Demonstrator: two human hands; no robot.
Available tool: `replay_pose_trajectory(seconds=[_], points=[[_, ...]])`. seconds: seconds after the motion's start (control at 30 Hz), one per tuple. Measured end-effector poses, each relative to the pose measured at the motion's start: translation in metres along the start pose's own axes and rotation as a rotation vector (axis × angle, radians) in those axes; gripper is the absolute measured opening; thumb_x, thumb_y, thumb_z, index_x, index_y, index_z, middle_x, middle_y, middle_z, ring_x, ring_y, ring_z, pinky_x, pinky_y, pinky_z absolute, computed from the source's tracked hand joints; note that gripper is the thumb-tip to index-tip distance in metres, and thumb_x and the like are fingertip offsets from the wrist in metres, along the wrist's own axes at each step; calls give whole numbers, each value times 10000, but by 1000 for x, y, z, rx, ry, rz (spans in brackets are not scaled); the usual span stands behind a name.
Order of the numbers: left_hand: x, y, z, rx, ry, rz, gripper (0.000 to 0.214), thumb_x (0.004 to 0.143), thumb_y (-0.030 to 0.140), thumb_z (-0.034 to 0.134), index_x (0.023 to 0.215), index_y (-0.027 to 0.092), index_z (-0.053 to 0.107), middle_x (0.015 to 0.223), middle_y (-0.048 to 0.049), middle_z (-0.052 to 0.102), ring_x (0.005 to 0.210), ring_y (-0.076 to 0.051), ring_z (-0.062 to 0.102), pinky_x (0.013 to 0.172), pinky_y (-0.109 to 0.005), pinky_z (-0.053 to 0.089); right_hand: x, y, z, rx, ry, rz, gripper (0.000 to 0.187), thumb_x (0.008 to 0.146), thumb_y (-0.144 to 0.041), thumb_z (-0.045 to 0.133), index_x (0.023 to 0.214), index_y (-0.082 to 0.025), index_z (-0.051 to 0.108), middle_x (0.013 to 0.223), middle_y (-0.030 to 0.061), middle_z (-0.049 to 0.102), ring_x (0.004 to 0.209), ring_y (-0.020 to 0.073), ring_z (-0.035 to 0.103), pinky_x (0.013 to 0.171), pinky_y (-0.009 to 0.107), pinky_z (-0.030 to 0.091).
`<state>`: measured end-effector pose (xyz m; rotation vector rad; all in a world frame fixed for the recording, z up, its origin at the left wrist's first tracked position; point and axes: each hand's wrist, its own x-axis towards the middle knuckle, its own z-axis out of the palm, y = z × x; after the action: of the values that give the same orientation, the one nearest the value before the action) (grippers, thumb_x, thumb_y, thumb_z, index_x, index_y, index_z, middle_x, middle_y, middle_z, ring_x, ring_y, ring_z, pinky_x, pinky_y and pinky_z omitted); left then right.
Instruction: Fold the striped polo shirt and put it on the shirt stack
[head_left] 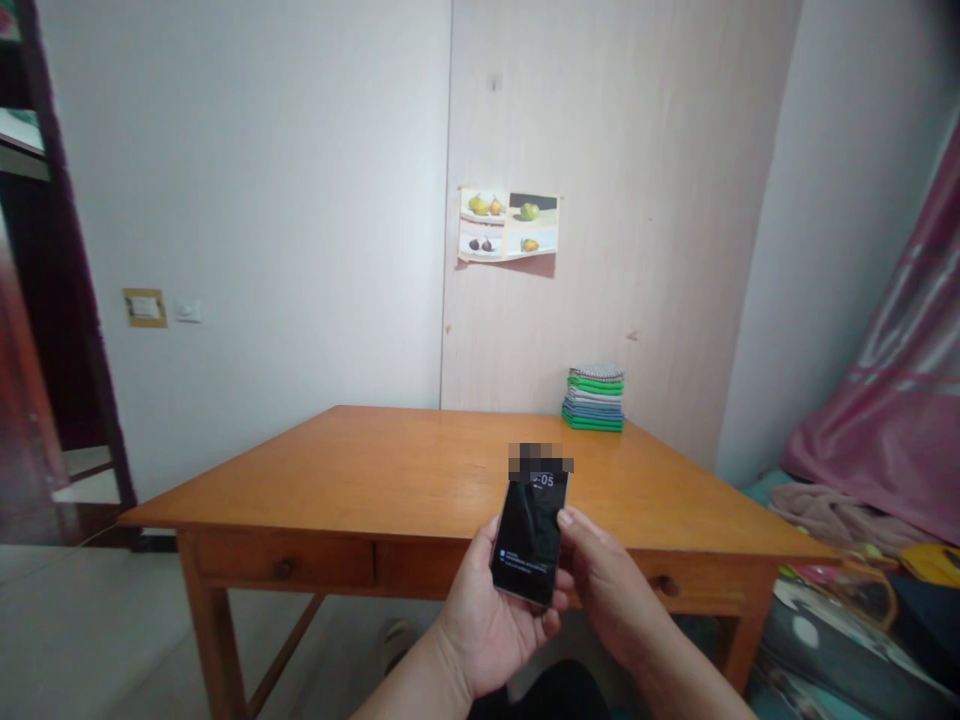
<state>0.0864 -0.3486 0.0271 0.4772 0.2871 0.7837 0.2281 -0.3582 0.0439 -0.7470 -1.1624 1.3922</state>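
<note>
A dark smartphone (529, 540) with a lit lock screen is held up in front of the near edge of a wooden table (420, 470). Its top end is blurred out by a pixelated patch. My left hand (487, 625) is wrapped round the phone's left side and lower end, the fingertips curling up at the bottom right. My right hand (611, 575) grips the right edge, thumb against the side; its other fingers are mostly hidden behind the phone.
A stack of folded cloths (594, 400) stands at the table's back right corner. Drawers with round knobs (283, 568) line the front. Bags (840, 640) and a pink curtain (885, 390) crowd the right. A fruit picture (508, 225) hangs on the wall.
</note>
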Motion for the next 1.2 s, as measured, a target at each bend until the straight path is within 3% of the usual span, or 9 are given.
replay_pose_trajectory(seconds=[0.1, 0.23, 0.37, 0.5, 0.63, 1.2], points=[[2, 1, 4, -24, 2, 25, 614, 911, 632, 491, 1092, 78, 685, 867, -135, 723, 674, -191, 655, 611, -272, 474, -3, -3, 2, -86, -28, -41, 309, 863, -443, 681, 1067, -215, 641, 792, 0, 644, 594, 112, 534, 541, 228, 431], [3, -3, 8, -71, 22, 58, 569, 910, 627, 496, 1064, 113, 686, 900, -98, 724, 640, -176, 633, 596, -274, 458, -7, -3, 4, -186, -64, -102, 432, 797, -300, 736, 1213, -232, 641, 1006, 33, 688, 921, 187, 606, 758, 270, 475], [1, -6, 6, -74, 45, 58, 606, 900, 654, 495, 1072, 105, 687, 880, -97, 716, 653, -177, 632, 602, -269, 455, -5, 0, 1, -266, -26, -39, 340, 779, -261, 723, 1110, -208, 668, 837, 0, 660, 611, 109, 533, 525, 217, 389], [-2, -7, 2, -32, 51, 8, 683, 899, 692, 446, 1000, 66, 702, 815, -131, 702, 648, -182, 635, 580, -257, 446, -3, 0, -1, -122, 1, 21, 263, 894, -453, 620, 974, -202, 624, 564, -58, 519, 403, 75, 400, 414, 204, 300], [-5, -8, 0, -19, 59, 5, 707, 906, 686, 427, 1048, 51, 703, 836, -149, 712, 643, -180, 643, 583, -255, 454, -4, -2, 0, -30, -29, 8, 334, 937, -525, 542, 853, -203, 573, 503, -62, 469, 402, 98, 448, 438, 223, 346], [-2, -5, -1, 16, 63, 61, 668, 917, 646, 432, 1083, 57, 701, 825, -144, 719, 624, -182, 647, 551, -246, 435, -1, 7, -1, -6, 30, 27, 358, 890, -536, 610, 811, -187, 607, 542, -56, 482, 443, 94, 421, 449, 221, 334]])
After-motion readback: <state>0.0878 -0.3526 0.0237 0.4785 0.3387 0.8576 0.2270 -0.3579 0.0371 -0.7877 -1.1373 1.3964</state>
